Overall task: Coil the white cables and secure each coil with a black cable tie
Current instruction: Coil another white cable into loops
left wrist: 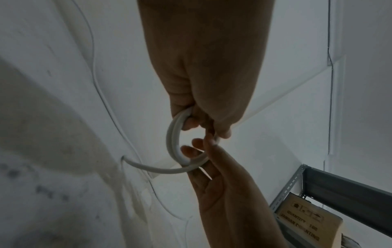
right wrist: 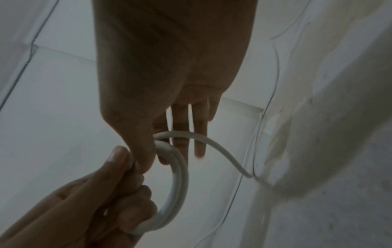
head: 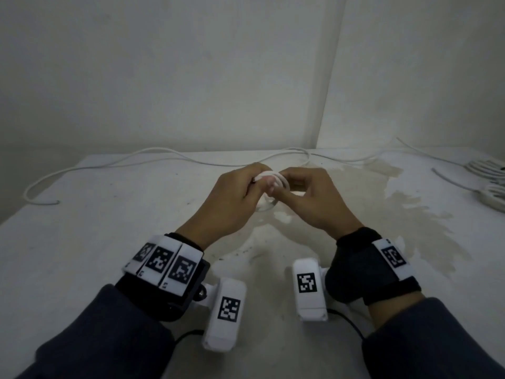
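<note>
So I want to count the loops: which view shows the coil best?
The right wrist view: the coil shows two turns side by side. The left wrist view shows it partly behind fingers; in the head view both hands mostly hide it.

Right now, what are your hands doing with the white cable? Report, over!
Left hand grips small white coil. Right hand pinches it, feeding the next loop. Loose cable trails across table. No tie on yet.
</note>
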A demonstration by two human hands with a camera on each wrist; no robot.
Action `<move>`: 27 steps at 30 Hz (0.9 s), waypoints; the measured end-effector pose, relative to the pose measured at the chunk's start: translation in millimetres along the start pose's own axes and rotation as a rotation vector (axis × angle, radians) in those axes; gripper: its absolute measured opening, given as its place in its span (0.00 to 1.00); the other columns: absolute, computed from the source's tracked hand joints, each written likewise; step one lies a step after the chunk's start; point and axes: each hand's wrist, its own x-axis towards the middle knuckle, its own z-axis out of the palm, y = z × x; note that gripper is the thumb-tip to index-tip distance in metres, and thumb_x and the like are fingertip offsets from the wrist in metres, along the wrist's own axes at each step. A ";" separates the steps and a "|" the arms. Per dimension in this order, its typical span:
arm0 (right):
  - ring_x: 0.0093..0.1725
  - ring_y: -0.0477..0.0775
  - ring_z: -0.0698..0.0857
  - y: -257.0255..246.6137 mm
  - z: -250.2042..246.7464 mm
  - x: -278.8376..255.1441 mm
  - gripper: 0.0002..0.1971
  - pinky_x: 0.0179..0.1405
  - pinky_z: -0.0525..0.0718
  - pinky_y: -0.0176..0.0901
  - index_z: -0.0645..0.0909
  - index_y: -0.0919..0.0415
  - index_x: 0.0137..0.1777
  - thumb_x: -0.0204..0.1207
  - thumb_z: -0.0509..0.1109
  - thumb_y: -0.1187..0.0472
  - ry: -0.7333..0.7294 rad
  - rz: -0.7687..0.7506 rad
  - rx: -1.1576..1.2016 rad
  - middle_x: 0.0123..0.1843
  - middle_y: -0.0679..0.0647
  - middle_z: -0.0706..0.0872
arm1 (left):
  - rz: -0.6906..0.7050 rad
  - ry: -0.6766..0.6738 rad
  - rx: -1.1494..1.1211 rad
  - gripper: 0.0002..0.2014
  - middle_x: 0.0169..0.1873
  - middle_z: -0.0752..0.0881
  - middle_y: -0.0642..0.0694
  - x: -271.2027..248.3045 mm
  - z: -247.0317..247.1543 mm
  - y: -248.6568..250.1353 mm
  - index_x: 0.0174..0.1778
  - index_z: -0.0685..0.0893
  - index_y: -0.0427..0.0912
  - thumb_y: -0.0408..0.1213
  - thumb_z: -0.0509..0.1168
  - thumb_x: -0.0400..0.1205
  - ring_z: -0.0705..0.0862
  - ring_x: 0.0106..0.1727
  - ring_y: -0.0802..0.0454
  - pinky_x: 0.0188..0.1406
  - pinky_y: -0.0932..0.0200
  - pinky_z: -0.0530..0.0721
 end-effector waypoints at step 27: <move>0.19 0.43 0.66 -10.4 8.6 3.4 0.13 0.36 0.77 0.39 0.71 0.60 0.36 0.81 0.58 0.55 0.014 0.451 1.409 0.20 0.45 0.63 | -1.032 -0.246 -0.579 0.27 0.31 0.87 0.36 -6.8 15.6 1.3 0.49 0.82 0.31 0.57 0.60 0.83 0.82 0.21 0.51 0.21 0.65 0.81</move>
